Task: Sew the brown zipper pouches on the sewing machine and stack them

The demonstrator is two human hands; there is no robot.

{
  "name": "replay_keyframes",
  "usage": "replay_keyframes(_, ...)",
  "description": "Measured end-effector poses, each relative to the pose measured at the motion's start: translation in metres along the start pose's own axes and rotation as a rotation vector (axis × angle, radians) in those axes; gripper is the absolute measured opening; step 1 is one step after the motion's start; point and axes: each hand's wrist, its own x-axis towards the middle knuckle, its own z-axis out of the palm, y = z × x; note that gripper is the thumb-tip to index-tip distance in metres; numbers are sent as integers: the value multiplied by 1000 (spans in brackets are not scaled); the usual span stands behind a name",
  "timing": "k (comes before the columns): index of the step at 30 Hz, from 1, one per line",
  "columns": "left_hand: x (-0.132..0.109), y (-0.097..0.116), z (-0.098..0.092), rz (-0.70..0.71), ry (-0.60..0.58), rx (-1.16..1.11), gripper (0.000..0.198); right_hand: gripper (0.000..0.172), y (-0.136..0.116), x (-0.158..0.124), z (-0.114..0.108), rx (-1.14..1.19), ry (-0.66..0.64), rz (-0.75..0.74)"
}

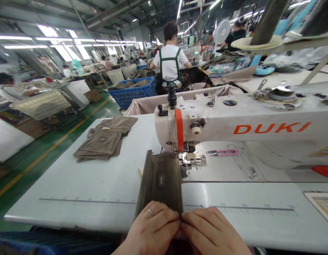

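Observation:
A brown fabric piece (pixel 160 180) with a small dark label lies on the white table (pixel 81 184), its far end under the presser foot (pixel 192 158) of a white sewing machine (pixel 246 129). My left hand (pixel 150 230), a ring on one finger, presses the near end of the piece with fingers curled together. My right hand (pixel 210 232) sits right beside it, fingertips pinching the same near edge. Both hands meet at the table's front edge.
A stack of similar brown fabric pieces (pixel 106 140) lies at the table's far left. Pink thread snips (pixel 223 152) rest behind the needle. A blue crate (pixel 132 92) of fabric and a person in a green apron (pixel 170 60) stand beyond; other workers sit farther off.

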Motion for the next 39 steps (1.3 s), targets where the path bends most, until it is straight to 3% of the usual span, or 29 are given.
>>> replay_keyframes(4, 6, -3, 2, 45, 23, 29, 23, 34, 6, 3, 2, -42, -21, -20)
replay_keyframes(16, 35, -26, -9, 66, -62, -12, 21, 37, 33, 7, 18, 8, -14, 2)
replay_keyframes(23, 50, -41, -13, 34, -104, -44, 23, 29, 47, 27, 2, 57, -285, 63)
replay_keyframes(31, 70, -62, -12, 95, -67, 5, 22, 30, 59, 56, -2, 38, -408, 134)
replay_keyframes(39, 86, -83, -10, 52, -28, 72, 18, 35, 79, 73, 1, 16, -535, 221)
